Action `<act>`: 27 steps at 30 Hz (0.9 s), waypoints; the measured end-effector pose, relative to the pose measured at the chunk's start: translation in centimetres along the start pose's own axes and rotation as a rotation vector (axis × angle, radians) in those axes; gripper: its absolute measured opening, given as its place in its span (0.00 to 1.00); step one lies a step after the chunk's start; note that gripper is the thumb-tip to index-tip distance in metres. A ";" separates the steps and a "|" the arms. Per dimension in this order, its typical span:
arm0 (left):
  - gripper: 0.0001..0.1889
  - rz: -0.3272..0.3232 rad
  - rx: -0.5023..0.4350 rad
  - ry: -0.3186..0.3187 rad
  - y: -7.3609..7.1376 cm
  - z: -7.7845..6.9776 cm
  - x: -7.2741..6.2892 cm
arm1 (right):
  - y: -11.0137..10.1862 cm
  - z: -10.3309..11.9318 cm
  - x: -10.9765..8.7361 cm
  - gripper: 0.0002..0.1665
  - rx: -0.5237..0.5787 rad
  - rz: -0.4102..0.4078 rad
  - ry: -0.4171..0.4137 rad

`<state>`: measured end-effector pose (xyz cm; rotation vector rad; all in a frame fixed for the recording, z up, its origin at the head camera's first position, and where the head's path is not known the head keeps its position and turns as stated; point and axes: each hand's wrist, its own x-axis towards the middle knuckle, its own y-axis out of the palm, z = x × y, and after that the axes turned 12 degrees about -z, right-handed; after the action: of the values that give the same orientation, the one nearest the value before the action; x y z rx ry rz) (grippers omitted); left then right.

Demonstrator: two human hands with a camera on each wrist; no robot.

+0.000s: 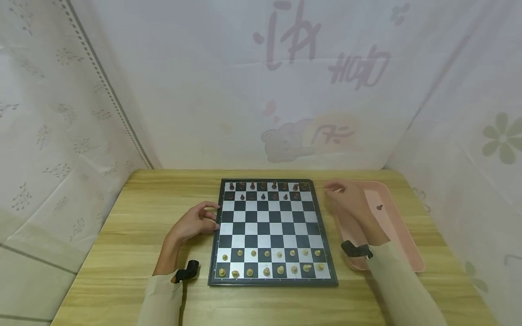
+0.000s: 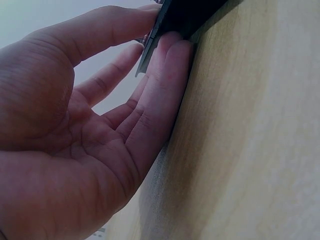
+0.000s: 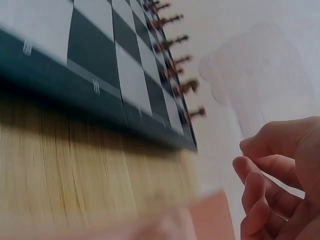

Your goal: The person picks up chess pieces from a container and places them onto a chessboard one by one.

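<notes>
A black-and-white chessboard (image 1: 269,217) lies on the wooden table, dark red pieces (image 1: 263,186) along its far side and cream pieces (image 1: 267,271) along its near side. My left hand (image 1: 197,220) holds the board's left edge; in the left wrist view its thumb and curled fingers (image 2: 150,105) meet that edge. My right hand (image 1: 350,199) hovers over the far left corner of the pink tray (image 1: 401,226). In the right wrist view its fingers (image 3: 255,190) are loosely curled, with nothing visible between thumb and forefinger. A dark pawn (image 1: 379,207) lies in the tray.
The tray stands on the table (image 1: 142,217) just right of the board. Pale printed cloth (image 1: 228,90) hangs behind the table and on both sides. Dark bands (image 1: 356,249) are worn on both wrists. Many small pieces stand upright on the board.
</notes>
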<state>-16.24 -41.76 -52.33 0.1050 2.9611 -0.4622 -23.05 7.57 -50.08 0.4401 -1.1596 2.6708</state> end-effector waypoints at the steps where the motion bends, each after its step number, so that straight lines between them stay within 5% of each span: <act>1: 0.33 -0.002 0.002 0.000 0.0 0.0 0.0 | -0.5 -0.4 -0.1 0.15 -0.003 -0.014 -0.005; 8: 0.32 -0.009 0.007 0.000 0.1 0.0 -0.1 | -4.2 -3.9 -1.0 0.17 -0.126 -0.151 -0.001; 14: 0.32 -0.001 -0.003 0.005 -0.1 0.0 -0.1 | -6.2 -6.2 -2.6 0.23 -0.161 -0.194 0.238; 21: 0.33 0.005 -0.015 0.013 -0.3 0.2 0.0 | -7.4 -6.3 -4.1 0.38 -0.210 -0.096 0.411; 27: 0.33 0.007 -0.021 0.010 -0.1 0.3 0.1 | -7.6 -6.4 -4.4 0.34 -0.268 -0.045 0.375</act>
<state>-16.31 -41.94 -52.63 0.1161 2.9735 -0.4311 -17.96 17.17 -50.61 -0.0754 -1.3348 2.3709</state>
